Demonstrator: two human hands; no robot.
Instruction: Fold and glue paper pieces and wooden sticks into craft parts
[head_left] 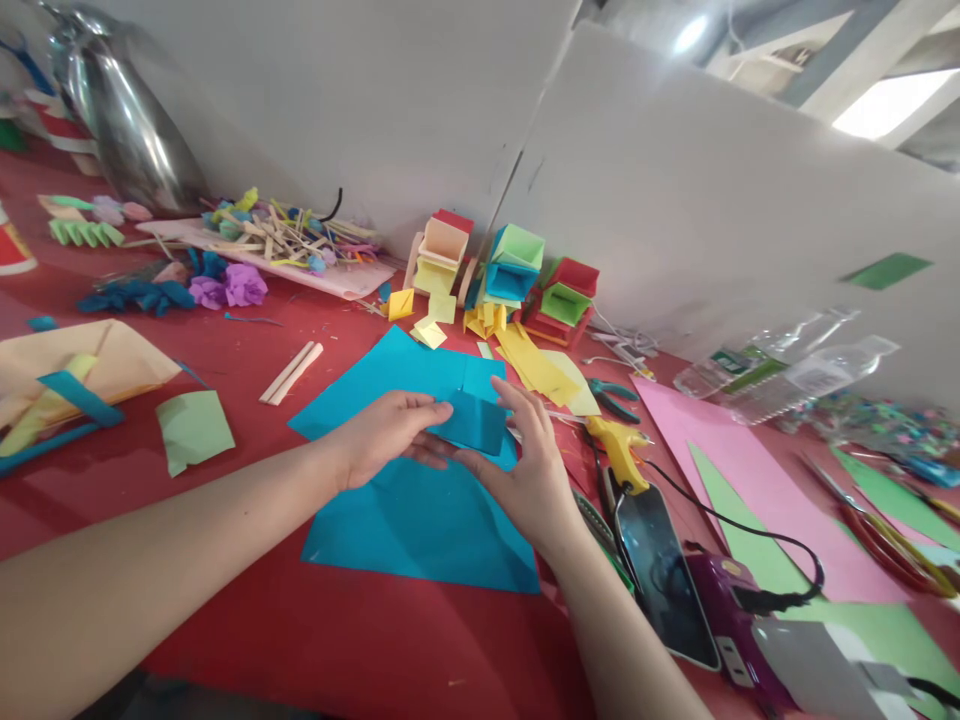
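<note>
Between my two hands is a small piece of blue paper (474,425), held up over a larger sheet of blue paper (420,525) that lies on the red table. My left hand (394,430) pinches the small piece at its left edge, thumb on top and fingers below. On the other side, my right hand (529,460) grips its right edge and lower corner between thumb and fingers. The small piece looks flat and roughly rectangular. Part of the large sheet is hidden under my hands and forearms.
A yellow glue gun (619,450), pliers (613,398), a phone (664,570) and a purple power strip (731,610) lie right. Folded paper boxes (510,265) stand behind. Left are wooden sticks (291,373), green paper (195,432) and a steel jug (127,110). Scissors (877,530) lie far right.
</note>
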